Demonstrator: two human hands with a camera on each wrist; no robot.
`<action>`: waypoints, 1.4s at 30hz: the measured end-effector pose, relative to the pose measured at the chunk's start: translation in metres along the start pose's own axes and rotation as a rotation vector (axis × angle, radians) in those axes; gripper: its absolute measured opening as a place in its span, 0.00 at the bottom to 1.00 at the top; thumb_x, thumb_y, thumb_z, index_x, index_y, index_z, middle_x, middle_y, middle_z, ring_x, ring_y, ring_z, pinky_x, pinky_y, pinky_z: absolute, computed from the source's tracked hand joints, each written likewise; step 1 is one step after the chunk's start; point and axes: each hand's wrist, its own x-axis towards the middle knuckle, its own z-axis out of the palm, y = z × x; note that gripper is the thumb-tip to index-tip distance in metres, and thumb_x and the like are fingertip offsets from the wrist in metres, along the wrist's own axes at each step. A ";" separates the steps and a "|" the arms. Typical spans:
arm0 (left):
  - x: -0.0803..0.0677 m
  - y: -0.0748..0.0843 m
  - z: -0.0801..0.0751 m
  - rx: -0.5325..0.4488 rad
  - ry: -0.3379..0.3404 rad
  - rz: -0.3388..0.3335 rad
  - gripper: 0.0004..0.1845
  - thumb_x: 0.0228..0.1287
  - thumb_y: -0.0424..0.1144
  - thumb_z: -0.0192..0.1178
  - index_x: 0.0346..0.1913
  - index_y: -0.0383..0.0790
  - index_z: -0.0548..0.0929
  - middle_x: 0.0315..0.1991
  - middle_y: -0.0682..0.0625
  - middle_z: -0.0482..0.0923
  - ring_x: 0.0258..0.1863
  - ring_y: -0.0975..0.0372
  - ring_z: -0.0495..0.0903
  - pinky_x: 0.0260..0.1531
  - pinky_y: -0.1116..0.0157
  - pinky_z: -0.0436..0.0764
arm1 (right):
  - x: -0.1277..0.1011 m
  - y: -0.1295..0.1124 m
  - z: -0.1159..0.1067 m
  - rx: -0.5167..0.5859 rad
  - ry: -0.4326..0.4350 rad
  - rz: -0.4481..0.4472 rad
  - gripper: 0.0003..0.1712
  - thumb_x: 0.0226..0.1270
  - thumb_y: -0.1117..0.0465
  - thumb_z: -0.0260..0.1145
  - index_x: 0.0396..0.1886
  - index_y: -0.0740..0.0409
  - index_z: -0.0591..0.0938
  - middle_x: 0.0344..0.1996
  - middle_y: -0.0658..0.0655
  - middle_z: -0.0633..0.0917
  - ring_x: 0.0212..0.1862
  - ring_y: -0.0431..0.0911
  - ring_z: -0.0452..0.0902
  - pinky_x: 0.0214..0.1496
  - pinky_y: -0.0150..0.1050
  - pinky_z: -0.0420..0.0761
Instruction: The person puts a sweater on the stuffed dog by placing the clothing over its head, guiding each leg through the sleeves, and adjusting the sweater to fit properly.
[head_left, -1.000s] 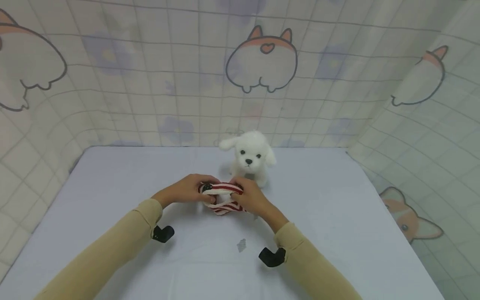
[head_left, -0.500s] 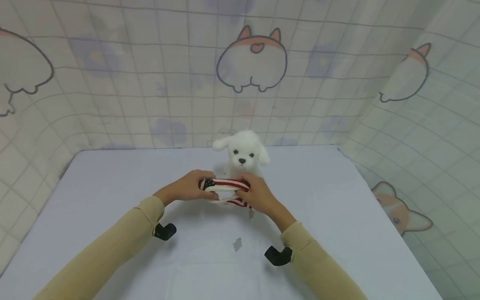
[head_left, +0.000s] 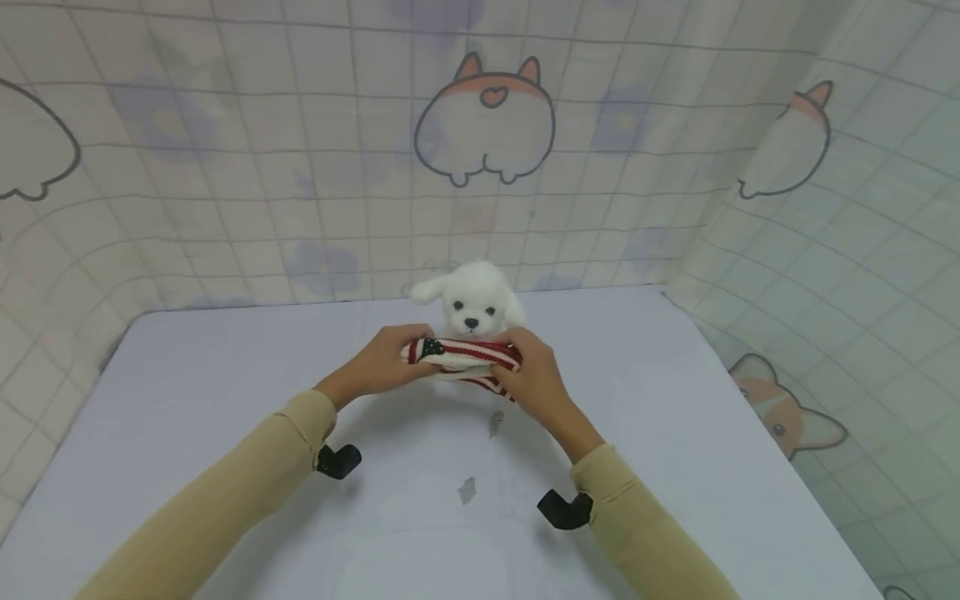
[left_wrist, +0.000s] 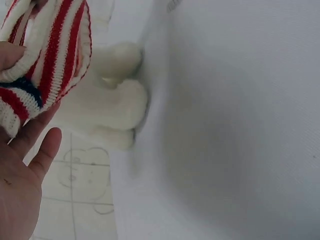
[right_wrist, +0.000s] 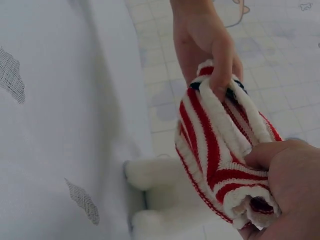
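Pale table (head_left: pixel 675 433) before corgi-print grid backdrop (head_left: pixel 300 167)

Soft, even light falls from above, bright without glare. Faint shadows lie under the sleeves on the bench (head_left: pixel 675 392). The head view bends the tiled backdrop (head_left: pixel 225 167) at its edges. Both wrist views are slightly soft, with the nearest skin blurred at the frame edge.

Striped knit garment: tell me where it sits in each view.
Head: striped knit garment at centre, stretched between both hands.
Left wrist: top left corner, above the palm.
Right wrist: centre right, pinched at both ends.
Shared landmark: the white plush dog just behind it.
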 end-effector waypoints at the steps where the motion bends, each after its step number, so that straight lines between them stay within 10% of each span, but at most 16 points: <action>1: 0.001 0.001 0.000 0.004 0.009 0.008 0.10 0.59 0.42 0.67 0.41 0.48 0.79 0.37 0.53 0.81 0.32 0.61 0.73 0.33 0.64 0.74 | 0.001 0.001 0.000 -0.001 0.013 -0.016 0.13 0.59 0.68 0.68 0.44 0.58 0.79 0.41 0.56 0.82 0.41 0.46 0.78 0.43 0.41 0.81; 13: 0.008 0.009 -0.002 0.003 0.019 0.072 0.24 0.52 0.58 0.70 0.51 0.54 0.80 0.43 0.57 0.81 0.38 0.64 0.77 0.37 0.65 0.79 | 0.011 -0.004 -0.002 -0.064 0.070 -0.094 0.13 0.57 0.68 0.70 0.42 0.59 0.79 0.39 0.56 0.82 0.40 0.47 0.77 0.43 0.41 0.80; 26: 0.017 0.016 0.001 0.294 0.252 0.251 0.15 0.53 0.39 0.72 0.43 0.42 0.82 0.39 0.50 0.80 0.35 0.61 0.73 0.35 0.63 0.75 | 0.022 -0.001 0.000 -0.226 0.227 -0.160 0.17 0.50 0.67 0.74 0.36 0.58 0.74 0.58 0.59 0.73 0.59 0.55 0.68 0.62 0.53 0.70; 34: 0.023 0.016 0.003 0.392 0.373 0.333 0.13 0.50 0.37 0.74 0.37 0.43 0.82 0.53 0.48 0.74 0.58 0.54 0.72 0.58 0.50 0.72 | 0.031 0.005 -0.004 -0.223 0.173 -0.216 0.41 0.47 0.73 0.72 0.64 0.57 0.68 0.71 0.59 0.63 0.66 0.56 0.66 0.66 0.53 0.70; 42: 0.030 0.013 0.001 0.412 0.397 0.390 0.15 0.48 0.33 0.73 0.37 0.42 0.78 0.66 0.46 0.68 0.70 0.52 0.64 0.60 0.48 0.72 | 0.040 0.014 -0.007 -0.254 0.130 -0.305 0.50 0.50 0.73 0.72 0.73 0.54 0.62 0.75 0.58 0.58 0.72 0.55 0.61 0.70 0.51 0.68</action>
